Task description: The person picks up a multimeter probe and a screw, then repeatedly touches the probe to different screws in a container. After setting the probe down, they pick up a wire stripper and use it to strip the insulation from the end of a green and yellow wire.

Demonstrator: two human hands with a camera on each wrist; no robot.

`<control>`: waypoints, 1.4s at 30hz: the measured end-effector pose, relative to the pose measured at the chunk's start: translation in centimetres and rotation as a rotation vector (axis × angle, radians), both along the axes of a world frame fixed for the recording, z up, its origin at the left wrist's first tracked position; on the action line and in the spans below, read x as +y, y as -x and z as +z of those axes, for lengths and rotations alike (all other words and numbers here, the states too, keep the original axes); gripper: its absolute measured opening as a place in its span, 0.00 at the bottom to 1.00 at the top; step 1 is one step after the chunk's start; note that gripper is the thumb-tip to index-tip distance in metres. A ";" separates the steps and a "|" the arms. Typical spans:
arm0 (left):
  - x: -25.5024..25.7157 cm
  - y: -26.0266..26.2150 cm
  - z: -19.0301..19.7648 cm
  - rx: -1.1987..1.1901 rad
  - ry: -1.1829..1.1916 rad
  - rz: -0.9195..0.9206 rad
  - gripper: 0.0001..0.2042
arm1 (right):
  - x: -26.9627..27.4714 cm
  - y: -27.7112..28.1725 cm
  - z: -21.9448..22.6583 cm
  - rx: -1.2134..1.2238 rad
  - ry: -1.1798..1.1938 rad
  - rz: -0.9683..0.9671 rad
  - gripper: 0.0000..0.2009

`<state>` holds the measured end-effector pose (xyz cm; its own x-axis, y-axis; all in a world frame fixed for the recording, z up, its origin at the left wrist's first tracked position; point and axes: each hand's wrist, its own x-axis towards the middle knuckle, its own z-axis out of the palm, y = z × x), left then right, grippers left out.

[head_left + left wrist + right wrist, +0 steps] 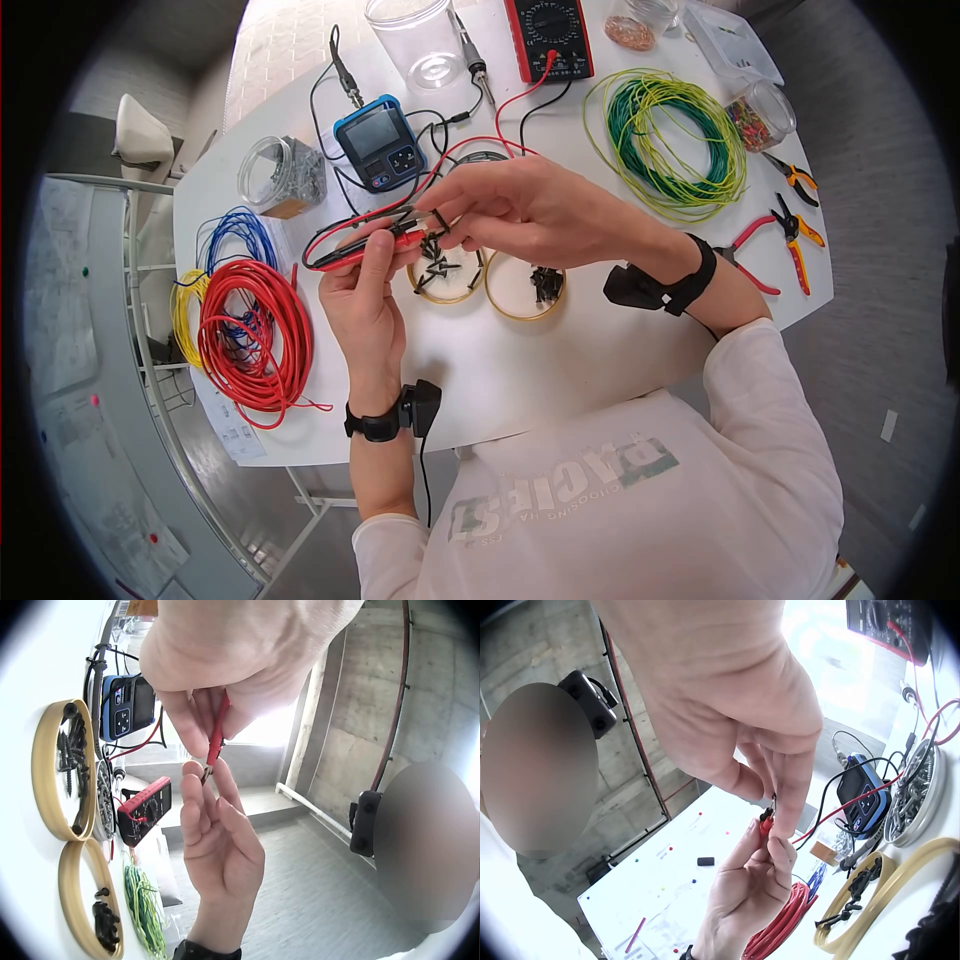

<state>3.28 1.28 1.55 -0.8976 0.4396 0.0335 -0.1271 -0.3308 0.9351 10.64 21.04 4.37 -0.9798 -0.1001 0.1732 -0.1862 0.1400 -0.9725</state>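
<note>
My left hand [372,300] grips a red probe [345,262] and a black probe [362,245] side by side, tips toward the right hand. With thumb and fingers, my right hand [550,210] pinches a small dark screw [440,222] at the probe tips. In the left wrist view the red probe [218,735] points down to the right fingertips [193,769]. The right wrist view shows its red end [766,826] against the fingers; exact contact with the screw cannot be told. Below the hands lie two round yellow-rimmed dishes [447,300] [524,318] holding dark screws.
Behind the hands are a blue handheld tester [380,143], a red multimeter [553,38] and a clear jar [415,45]. Red wire [255,340] is coiled at left, green wire [665,145] at right. Pliers [797,240] lie at the right edge. Probe cables cross the table.
</note>
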 end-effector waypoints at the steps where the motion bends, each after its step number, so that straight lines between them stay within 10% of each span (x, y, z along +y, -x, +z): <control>1: 0.0 0.0 0.0 -0.002 0.003 0.012 0.10 | 0.1 0.1 -0.1 0.002 -0.013 -0.014 0.14; 8: -0.3 0.2 -0.2 0.008 -0.007 -0.002 0.10 | 0.4 -0.3 1.0 -0.137 -0.238 0.042 0.11; 16: -0.4 0.3 -0.4 -0.028 -0.023 0.015 0.09 | 1.6 -1.2 -0.6 -0.055 -1.179 0.313 0.04; 26: -0.4 0.3 -0.4 -0.028 -0.024 0.018 0.09 | 0.9 -1.6 -1.2 -0.072 -1.282 0.340 0.04; 32: -0.3 0.1 -0.1 -0.020 -0.025 0.011 0.09 | 1.1 -0.6 -1.2 0.002 -1.059 0.209 0.03; 42: -0.1 -0.1 -0.1 -0.027 -0.030 -0.033 0.10 | 1.2 1.1 -1.0 -0.263 0.064 0.143 0.14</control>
